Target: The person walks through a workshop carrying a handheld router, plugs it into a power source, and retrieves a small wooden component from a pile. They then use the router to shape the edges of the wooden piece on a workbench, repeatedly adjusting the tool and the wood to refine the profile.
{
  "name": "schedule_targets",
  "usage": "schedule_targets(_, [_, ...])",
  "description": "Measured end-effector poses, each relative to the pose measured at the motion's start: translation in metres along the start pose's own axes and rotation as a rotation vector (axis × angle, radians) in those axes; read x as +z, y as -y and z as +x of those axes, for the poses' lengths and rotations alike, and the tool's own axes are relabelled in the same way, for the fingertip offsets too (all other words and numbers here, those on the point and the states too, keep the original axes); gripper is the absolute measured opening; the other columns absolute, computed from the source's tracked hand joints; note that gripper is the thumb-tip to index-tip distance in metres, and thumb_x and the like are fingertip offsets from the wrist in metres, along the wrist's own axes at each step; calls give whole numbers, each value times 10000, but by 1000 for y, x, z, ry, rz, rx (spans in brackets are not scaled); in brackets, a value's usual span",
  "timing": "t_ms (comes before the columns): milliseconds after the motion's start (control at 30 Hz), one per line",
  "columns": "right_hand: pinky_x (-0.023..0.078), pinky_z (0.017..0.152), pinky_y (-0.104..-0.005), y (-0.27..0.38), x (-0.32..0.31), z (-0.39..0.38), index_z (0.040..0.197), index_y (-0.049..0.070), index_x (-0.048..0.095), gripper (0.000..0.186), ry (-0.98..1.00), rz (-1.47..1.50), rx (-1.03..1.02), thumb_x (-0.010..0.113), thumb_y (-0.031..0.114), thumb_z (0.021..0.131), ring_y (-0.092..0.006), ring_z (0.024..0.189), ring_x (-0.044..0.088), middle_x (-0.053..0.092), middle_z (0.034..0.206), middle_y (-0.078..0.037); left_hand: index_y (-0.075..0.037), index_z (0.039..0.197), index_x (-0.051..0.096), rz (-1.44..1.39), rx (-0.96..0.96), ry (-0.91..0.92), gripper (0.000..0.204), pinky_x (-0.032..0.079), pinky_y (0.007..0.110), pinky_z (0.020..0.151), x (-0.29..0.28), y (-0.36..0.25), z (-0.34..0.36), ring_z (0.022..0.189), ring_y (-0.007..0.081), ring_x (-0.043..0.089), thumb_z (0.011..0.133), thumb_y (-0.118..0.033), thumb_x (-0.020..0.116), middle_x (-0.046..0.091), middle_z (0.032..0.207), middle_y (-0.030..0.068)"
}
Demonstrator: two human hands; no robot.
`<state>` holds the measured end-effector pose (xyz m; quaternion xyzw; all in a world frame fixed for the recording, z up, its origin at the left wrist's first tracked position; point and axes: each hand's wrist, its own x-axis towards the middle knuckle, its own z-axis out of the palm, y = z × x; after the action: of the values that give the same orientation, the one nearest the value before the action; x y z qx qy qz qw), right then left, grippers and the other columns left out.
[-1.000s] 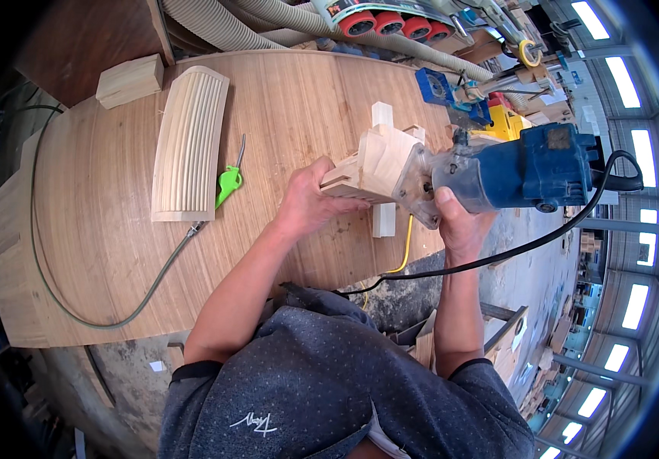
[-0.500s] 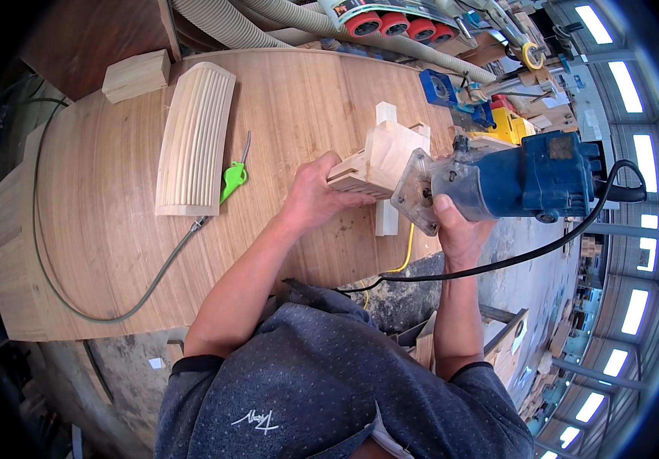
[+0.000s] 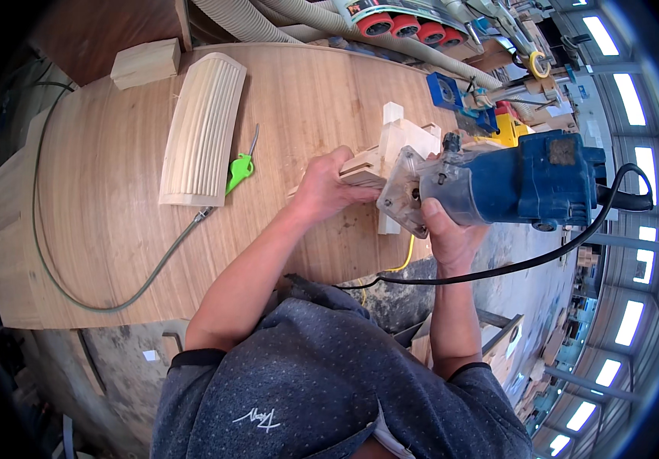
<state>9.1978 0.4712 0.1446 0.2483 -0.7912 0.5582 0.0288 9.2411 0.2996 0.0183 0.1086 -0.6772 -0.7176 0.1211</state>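
Observation:
My right hand [image 3: 453, 236] wraps round the clear base of a blue trim router [image 3: 536, 180], which is held on its side with its motor pointing right. The router's square clear base plate [image 3: 397, 191] faces a pale wooden workpiece [image 3: 410, 144] and overlaps part of it. From the left, my left hand [image 3: 322, 190] is closed on the slotted end of this workpiece, thumb hidden. Behind and below it, a pale wooden bar [image 3: 392, 114] sticks out on both sides. The router's bit and its contact with the wood cannot be made out.
On the wooden tabletop [image 3: 115, 176] lie a fluted curved wooden panel [image 3: 203, 134], a green air blow gun [image 3: 239, 173] with its hose [image 3: 146, 287], and a wood block [image 3: 146, 64]. The router's black cord [image 3: 498, 270] crosses my right forearm. Ribbed ducts [image 3: 245, 19] run behind.
The router has shifted slightly left, so its base plate covers more of the workpiece. My left hand sits a little further right, still holding the wood. The whole view has turned slightly.

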Motion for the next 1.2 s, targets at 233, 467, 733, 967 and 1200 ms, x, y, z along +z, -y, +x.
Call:
schedule_targets(233, [529, 903, -353, 8, 17, 2, 1213, -15, 572, 644, 32, 78, 0, 877, 181, 681, -197, 994, 634, 638, 1129, -104, -9, 928, 609, 62, 59, -19, 432, 551, 355, 751, -2, -6, -2, 847, 249, 716, 685, -205, 907, 711, 879, 171])
schedule_targets(467, [529, 916, -352, 10, 26, 3, 1246, -20, 562, 667, 65, 86, 11, 868, 175, 686, -192, 1015, 629, 628, 1166, -99, -13, 967, 629, 88, 84, -13, 441, 549, 364, 759, -5, -2, -2, 857, 300, 712, 684, -229, 889, 706, 888, 181])
schedule_targets(733, [508, 960, -363, 12, 38, 7, 1319, -24, 516, 744, 103, 131, -63, 857, 177, 689, -206, 1089, 603, 595, 1230, -114, -15, 947, 628, 26, 89, 12, 462, 538, 373, 751, -5, 2, -2, 853, 313, 705, 671, -273, 894, 699, 885, 186])
schedule_targets(967, [494, 1012, -438, 16, 46, 10, 1362, -29, 457, 846, 140, 125, -89, 859, 286, 688, -303, 1142, 616, 605, 1226, -172, -16, 916, 615, 26, 103, 0, 497, 527, 399, 729, -5, 6, -2, 838, 368, 683, 654, -329, 898, 679, 867, 207])
schedule_targets(1200, [516, 977, -388, 20, 55, 11, 1322, -34, 494, 721, 163, 194, -103, 831, 164, 716, -252, 1097, 632, 630, 1221, -151, -19, 840, 560, 29, 168, -39, 529, 512, 434, 700, 2, 21, 2, 803, 404, 658, 643, -377, 896, 654, 823, 216])
